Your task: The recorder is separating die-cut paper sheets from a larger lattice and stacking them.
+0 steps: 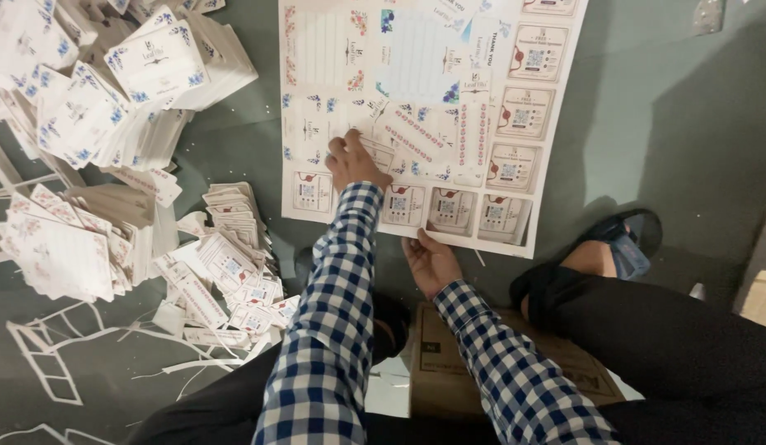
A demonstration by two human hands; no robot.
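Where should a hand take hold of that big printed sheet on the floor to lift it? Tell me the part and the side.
Probably the near edge of the printed sheet, coming from the person's side. It lies flat on the floor, and that edge is bare; the right hand already pinches it there, while the left hand presses on the sheet.

surface: grey-green floor (663, 124) | on it: large printed die-cut card sheet (432, 115); heaps of small floral white cards (111, 107); white paper offcuts (45, 363); brown cardboard box (449, 371)

floor (671, 124): grey-green, smooth | light: dim (shadowed at right) | paper scraps (53, 363): white
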